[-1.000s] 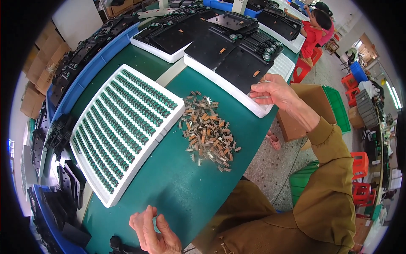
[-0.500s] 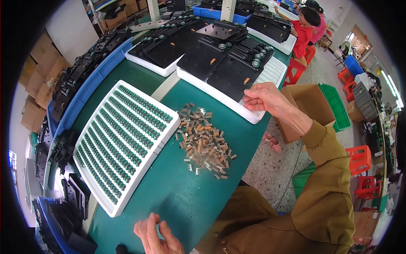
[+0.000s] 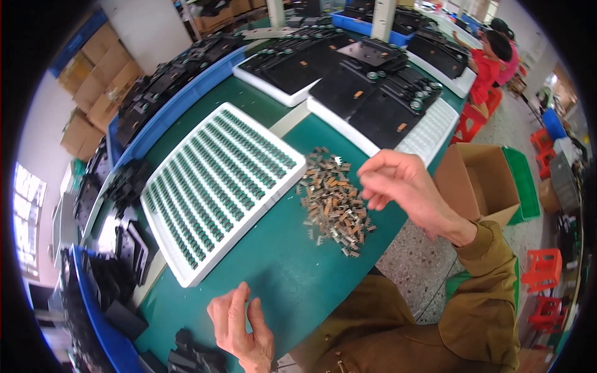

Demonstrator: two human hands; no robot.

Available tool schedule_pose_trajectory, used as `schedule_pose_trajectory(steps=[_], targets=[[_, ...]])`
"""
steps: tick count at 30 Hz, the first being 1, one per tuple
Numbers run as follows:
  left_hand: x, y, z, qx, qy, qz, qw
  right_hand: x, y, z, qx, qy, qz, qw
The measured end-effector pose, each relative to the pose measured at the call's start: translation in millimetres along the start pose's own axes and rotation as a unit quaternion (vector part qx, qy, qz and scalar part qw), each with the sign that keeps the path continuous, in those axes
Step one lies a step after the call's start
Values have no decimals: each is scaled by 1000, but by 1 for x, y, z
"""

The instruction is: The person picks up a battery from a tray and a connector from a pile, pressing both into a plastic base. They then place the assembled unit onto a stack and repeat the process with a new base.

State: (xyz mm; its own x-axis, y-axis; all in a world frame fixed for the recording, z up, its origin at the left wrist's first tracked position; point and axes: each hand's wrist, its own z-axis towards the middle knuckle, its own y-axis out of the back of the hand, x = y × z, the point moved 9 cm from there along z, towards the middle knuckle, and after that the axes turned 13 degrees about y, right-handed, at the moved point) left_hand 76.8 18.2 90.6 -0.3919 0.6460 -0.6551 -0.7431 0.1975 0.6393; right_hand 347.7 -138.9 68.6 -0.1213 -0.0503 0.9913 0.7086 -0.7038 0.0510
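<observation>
Over the table's right edge, my right hand [image 3: 407, 189] is closed in a pinch; anything between the fingertips is too small or hidden to make out. Just left of it lies a heap of small metal-pronged parts [image 3: 333, 205], brown and silver. My left hand [image 3: 241, 326] hovers above the near part of the green table [image 3: 298, 267], fingers apart and seemingly holding nothing. Between the left hand and the far stacks, a white foam tray [image 3: 181, 268] lies at a slant, filled with rows of small green-and-black parts.
Black panels [image 3: 379, 99] rest on white foam trays farther back. Blue bins [image 3: 177, 93] of black parts line the left side. Black pieces [image 3: 189, 357] sit at the near edge. A cardboard box [image 3: 476, 180] stands at the right. Two people sit at the far right.
My right hand has drawn back from the far foam tray to beside the heap, still pinched. The view has shifted, so the table things sit farther right. The left hand stays open.
</observation>
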Motion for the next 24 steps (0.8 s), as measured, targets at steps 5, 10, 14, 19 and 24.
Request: schedule_pose_trajectory(steps=[5,10,14,19,24], targets=[[-31,40,41,-79,-23,-14,996,40,-110,2,218,30,102,970],[-15,51,129,-138,-51,-162,976,87,-185,-6,364,155,97,913],[-2,52,208,-163,12,-141,976,135,-236,-17,374,315,79,869],[21,26,255,-162,34,-90,982,154,-278,-52,267,542,-27,797],[69,44,270,-159,108,50,980,165,-290,-92,233,551,18,801]])
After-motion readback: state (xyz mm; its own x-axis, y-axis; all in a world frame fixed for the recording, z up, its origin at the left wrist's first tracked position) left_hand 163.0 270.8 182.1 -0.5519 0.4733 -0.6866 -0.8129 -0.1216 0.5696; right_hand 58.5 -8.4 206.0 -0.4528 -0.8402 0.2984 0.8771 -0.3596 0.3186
